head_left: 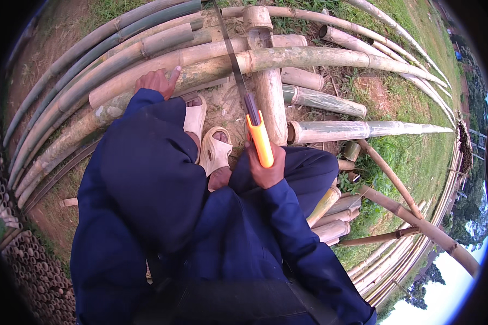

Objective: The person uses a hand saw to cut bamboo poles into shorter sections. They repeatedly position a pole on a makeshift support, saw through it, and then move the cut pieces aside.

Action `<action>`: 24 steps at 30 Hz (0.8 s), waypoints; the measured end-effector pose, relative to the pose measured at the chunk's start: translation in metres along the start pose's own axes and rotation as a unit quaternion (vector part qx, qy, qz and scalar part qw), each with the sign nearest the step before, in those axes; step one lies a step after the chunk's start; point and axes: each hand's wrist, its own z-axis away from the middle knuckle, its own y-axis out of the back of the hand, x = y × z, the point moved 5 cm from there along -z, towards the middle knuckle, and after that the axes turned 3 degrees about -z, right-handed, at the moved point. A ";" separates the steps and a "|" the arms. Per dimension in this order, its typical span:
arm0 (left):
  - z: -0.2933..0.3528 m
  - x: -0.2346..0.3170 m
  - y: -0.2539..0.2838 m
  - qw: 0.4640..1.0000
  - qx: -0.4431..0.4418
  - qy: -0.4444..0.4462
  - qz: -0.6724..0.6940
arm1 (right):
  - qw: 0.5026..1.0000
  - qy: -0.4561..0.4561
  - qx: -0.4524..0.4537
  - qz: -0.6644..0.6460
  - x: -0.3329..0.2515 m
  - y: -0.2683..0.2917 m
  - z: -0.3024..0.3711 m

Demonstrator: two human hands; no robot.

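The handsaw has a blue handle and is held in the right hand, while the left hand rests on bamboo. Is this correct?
The handle is orange, not blue, as the head view shows. The right hand holds the handsaw, and the left hand rests on bamboo.

Saw hndl (pixel 261 142): smooth plast.; blade (pixel 232 58): dull metal; bamboo pole (pixel 320 57): woody, blotchy surf.; sleeve (pixel 290 214): matt cloth

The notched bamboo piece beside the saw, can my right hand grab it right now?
Probably not as is: the right hand is closed around the orange handle of the saw. Still, the notched bamboo piece is close by, its near half mostly uncovered.
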 end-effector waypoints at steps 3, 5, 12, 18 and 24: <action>0.004 -0.013 0.015 1.000 0.016 0.009 0.002 | 0.999 0.016 -0.016 -0.028 0.002 -0.011 -0.021; 0.003 -0.005 0.003 1.000 0.010 -0.015 0.008 | 0.999 -0.037 -0.018 -0.020 0.000 0.010 0.010; 0.007 -0.002 0.005 0.999 -0.038 0.011 0.017 | 0.999 -0.015 -0.015 0.038 -0.026 0.048 0.090; -0.001 -0.003 0.011 0.998 0.059 -0.035 0.007 | 0.998 0.057 0.012 -0.018 -0.013 -0.021 -0.062; 0.010 -0.014 0.000 0.999 0.030 -0.031 0.015 | 0.998 -0.023 -0.035 0.053 -0.026 0.046 0.097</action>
